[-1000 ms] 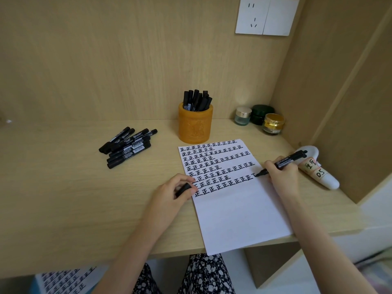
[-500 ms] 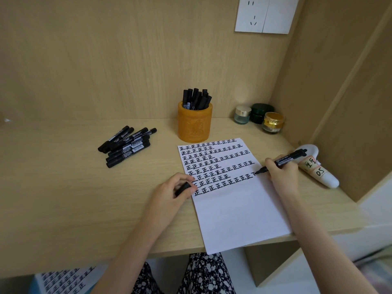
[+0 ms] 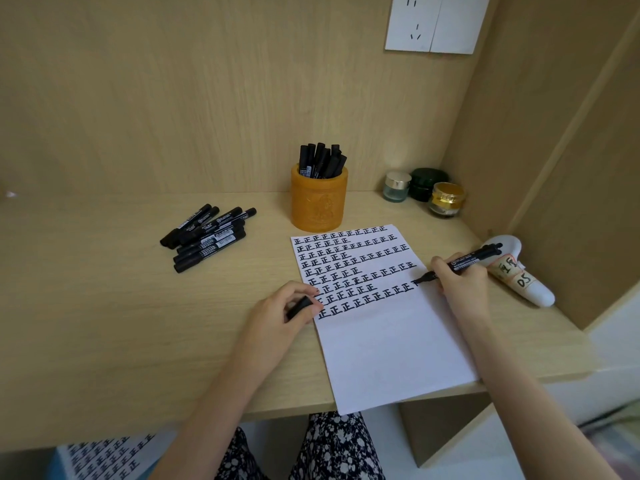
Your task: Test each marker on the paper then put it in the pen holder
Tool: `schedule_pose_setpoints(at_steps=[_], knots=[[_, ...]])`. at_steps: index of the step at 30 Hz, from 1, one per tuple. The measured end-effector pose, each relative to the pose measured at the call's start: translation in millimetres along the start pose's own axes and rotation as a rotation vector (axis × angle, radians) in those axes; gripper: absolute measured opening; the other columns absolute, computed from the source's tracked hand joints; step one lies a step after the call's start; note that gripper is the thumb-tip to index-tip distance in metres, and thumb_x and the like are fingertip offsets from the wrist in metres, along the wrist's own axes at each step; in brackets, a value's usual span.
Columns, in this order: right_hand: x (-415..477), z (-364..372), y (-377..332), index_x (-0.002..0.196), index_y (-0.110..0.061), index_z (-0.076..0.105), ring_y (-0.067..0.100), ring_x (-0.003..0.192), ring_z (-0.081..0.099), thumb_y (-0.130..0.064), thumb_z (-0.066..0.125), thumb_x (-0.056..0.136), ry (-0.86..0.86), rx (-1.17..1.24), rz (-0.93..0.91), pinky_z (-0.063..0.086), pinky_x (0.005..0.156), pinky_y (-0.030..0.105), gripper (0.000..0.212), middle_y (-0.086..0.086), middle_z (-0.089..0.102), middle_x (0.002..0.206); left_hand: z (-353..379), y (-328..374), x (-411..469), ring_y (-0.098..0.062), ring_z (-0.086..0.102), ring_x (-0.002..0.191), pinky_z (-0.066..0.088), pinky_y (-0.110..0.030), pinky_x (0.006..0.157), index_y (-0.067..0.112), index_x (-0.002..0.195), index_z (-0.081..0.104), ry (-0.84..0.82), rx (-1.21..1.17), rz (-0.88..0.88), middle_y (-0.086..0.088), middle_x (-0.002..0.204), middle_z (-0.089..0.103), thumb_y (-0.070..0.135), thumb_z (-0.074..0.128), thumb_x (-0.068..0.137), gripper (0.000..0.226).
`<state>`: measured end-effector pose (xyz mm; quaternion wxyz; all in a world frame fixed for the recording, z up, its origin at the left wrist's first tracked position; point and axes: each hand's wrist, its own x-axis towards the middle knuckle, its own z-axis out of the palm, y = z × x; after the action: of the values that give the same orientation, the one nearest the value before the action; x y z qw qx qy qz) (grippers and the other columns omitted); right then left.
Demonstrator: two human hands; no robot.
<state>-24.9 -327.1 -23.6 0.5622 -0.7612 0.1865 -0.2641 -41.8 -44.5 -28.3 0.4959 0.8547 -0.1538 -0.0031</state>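
A white paper (image 3: pixel 384 344) lies on the wooden desk, its upper half filled with rows of black written characters. My right hand (image 3: pixel 459 280) grips an uncapped black marker (image 3: pixel 472 258), its tip touching the paper at the right end of a row. My left hand (image 3: pixel 280 315) rests at the paper's left edge and holds the black cap (image 3: pixel 298 307). An orange pen holder (image 3: pixel 318 199) stands behind the paper with several black markers (image 3: pixel 322 161) in it. A pile of several black markers (image 3: pixel 207 232) lies to the left.
Three small jars (image 3: pixel 424 188) stand in the back right corner. A white labelled device (image 3: pixel 516 271) lies right of the paper by the side wall. A wall socket (image 3: pixel 436 22) sits above. Another written sheet (image 3: pixel 104 457) shows below the desk edge.
The marker tip has shifted slightly along the row's right end as a stroke is written. My left hand has stayed in place with the cap.
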Motion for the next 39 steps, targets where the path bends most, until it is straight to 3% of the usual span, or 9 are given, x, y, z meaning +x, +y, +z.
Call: schedule_pose_setpoints(at_steps=[4,6,11,17,20,25,31,35,39], knots=[[-1.3,0.5,-1.1,0.063,-0.005,0.045,0.018,0.056,0.039,-0.006,0.059,0.083,-0.011,-0.022,-0.017,0.032,0.049,0.022,0.024,0.008,0.043,0.056,0.6,1.0,-0.3,0.000,0.060,0.101,0.047,-0.019,0.089,0.030,0.108,0.060,-0.001,-0.004,-0.003,0.014,0.107,0.067,0.031,0.063,0.085,0.023],[-1.4,0.2,-1.2,0.063,-0.006,0.044,0.019,0.057,0.039,-0.005,0.059,0.083,-0.011,-0.021,-0.016,0.033,0.053,0.027,0.025,0.009,0.042,0.056,0.5,1.4,-0.5,0.000,0.060,0.101,0.047,-0.018,0.089,0.029,0.109,0.060,0.000,-0.001,-0.001,0.014,0.107,0.067,0.030,0.063,0.085,0.024],[-1.5,-0.9,-2.3,0.064,-0.008,0.043,0.020,0.058,0.039,-0.002,0.057,0.082,-0.010,-0.029,-0.008,0.031,0.054,0.031,0.024,0.009,0.041,0.058,0.4,1.6,-0.8,-0.001,0.060,0.103,0.048,-0.023,0.092,0.030,0.109,0.059,-0.004,0.000,-0.006,0.014,0.109,0.066,0.031,0.062,0.085,0.024],[-3.0,-2.1,-4.4,0.067,-0.006,0.046,0.017,0.057,0.036,-0.004,0.057,0.082,-0.019,-0.035,-0.004,0.030,0.049,0.023,0.019,0.007,0.039,0.058,0.2,0.8,-0.5,-0.001,0.060,0.102,0.050,-0.030,0.094,0.031,0.106,0.060,-0.003,-0.029,-0.011,0.013,0.107,0.067,0.030,0.063,0.085,0.022],[-3.7,-2.9,-5.0,0.064,-0.009,0.044,0.018,0.059,0.037,-0.004,0.057,0.082,-0.010,-0.002,0.012,0.031,0.057,0.032,0.024,0.006,0.041,0.059,0.2,0.7,-0.5,-0.001,0.061,0.101,0.050,-0.029,0.093,0.031,0.106,0.060,-0.004,-0.026,-0.011,0.014,0.106,0.067,0.031,0.063,0.085,0.021],[-5.4,-1.7,-6.0,0.061,-0.011,0.042,0.017,0.058,0.037,-0.004,0.057,0.083,-0.032,-0.015,0.003,0.031,0.057,0.032,0.027,0.006,0.040,0.059,0.2,0.9,-0.5,-0.002,0.060,0.103,0.049,-0.027,0.093,0.031,0.107,0.060,-0.003,-0.021,-0.006,0.013,0.108,0.067,0.031,0.063,0.085,0.022],[-5.2,-0.8,-6.1,0.059,-0.012,0.040,0.007,0.047,0.033,-0.002,0.057,0.083,-0.033,-0.041,-0.034,0.028,0.045,0.018,0.031,0.003,0.039,0.055,-0.3,1.6,-0.9,-0.002,0.060,0.103,0.048,-0.023,0.092,0.031,0.108,0.060,-0.002,-0.013,-0.001,0.013,0.108,0.067,0.031,0.063,0.085,0.023],[-4.7,-1.6,-5.2,0.064,-0.007,0.043,0.012,0.052,0.034,-0.002,0.056,0.083,-0.019,-0.049,-0.051,0.028,0.045,0.018,0.024,0.005,0.039,0.057,-0.3,0.9,-0.9,-0.001,0.059,0.103,0.046,-0.019,0.089,0.031,0.108,0.060,-0.003,-0.002,0.000,0.014,0.108,0.067,0.032,0.063,0.085,0.023],[-4.4,-2.4,-5.8,0.065,-0.005,0.046,0.006,0.045,0.036,0.000,0.056,0.082,0.029,-0.052,-0.063,0.030,0.044,0.016,0.020,0.006,0.040,0.057,-0.3,1.6,-1.2,0.000,0.059,0.103,0.045,-0.016,0.088,0.031,0.107,0.059,-0.004,0.001,0.007,0.014,0.108,0.067,0.031,0.063,0.085,0.023]])
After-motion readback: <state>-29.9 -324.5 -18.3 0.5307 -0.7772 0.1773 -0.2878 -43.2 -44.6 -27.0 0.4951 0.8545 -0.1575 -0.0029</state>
